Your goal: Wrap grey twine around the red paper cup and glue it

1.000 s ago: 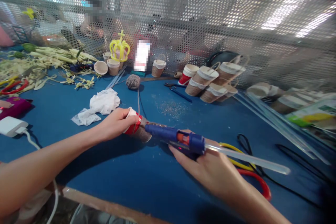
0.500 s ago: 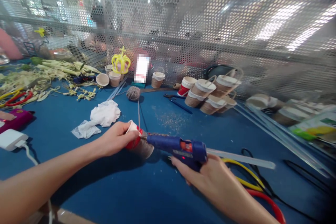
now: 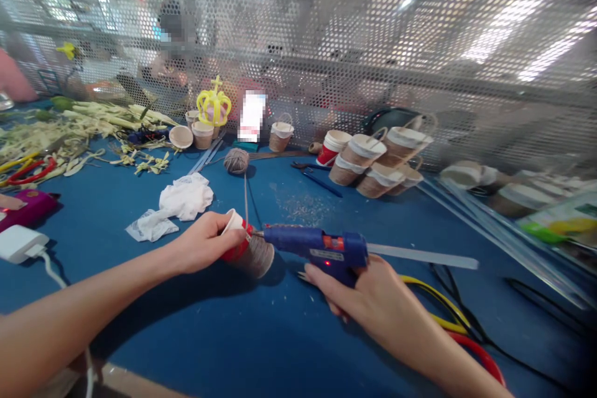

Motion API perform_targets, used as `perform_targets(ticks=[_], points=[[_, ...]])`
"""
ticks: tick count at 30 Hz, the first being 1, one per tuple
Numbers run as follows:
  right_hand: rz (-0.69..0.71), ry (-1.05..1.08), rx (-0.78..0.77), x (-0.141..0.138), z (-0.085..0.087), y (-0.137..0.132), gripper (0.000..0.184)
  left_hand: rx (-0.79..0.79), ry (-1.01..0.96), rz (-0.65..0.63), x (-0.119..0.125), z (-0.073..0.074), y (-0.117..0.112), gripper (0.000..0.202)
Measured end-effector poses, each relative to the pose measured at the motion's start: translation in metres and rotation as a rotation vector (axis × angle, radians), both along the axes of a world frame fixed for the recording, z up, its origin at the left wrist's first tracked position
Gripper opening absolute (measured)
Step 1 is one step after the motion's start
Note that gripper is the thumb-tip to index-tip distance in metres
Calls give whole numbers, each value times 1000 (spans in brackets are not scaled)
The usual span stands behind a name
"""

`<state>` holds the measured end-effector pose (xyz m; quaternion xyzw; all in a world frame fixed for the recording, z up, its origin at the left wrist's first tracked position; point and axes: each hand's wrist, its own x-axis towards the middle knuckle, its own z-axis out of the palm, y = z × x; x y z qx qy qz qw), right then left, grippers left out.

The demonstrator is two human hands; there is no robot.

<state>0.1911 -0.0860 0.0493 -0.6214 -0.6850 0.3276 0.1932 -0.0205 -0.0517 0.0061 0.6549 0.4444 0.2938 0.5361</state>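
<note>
My left hand (image 3: 203, 242) is closed round a red paper cup (image 3: 247, 252) lying on its side on the blue table (image 3: 261, 336). The cup is partly wrapped in brown twine. A strand of that twine runs up to a twine ball (image 3: 236, 160) farther back. My right hand (image 3: 368, 301) grips a blue hot glue gun (image 3: 317, 245) with a clear glue stick sticking out behind. The gun's nozzle touches the cup at the edge of the twine wrap.
Several twine-wrapped cups (image 3: 373, 161) lie at the back right by a perforated metal screen (image 3: 373, 43). Crumpled white cloth (image 3: 184, 196), a yellow crown (image 3: 213, 102), pale leaf strips (image 3: 69, 130), a white charger (image 3: 21, 242), clear glue sticks (image 3: 489, 224) and coloured cables (image 3: 448, 317) lie around. A person sits behind the screen.
The glue gun has tilted closer to level and its nozzle stays at the cup. The view has shifted slightly. Both hands keep their hold.
</note>
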Motion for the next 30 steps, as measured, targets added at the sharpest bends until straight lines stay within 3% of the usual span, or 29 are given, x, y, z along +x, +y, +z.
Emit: perform_targets(ticks=[9, 18, 25, 30], points=[[20, -8, -5, 3, -5, -5, 24, -6, 22, 19, -1, -2, 0, 27], [149, -80, 285, 4, -18, -14, 10, -99, -52, 61, 2, 1, 3, 21], [339, -121, 389, 0, -22, -21, 12, -102, -31, 83, 3, 4, 1, 22], [353, -137, 451, 1, -23, -22, 11, -128, -48, 91, 5, 5, -1, 22]])
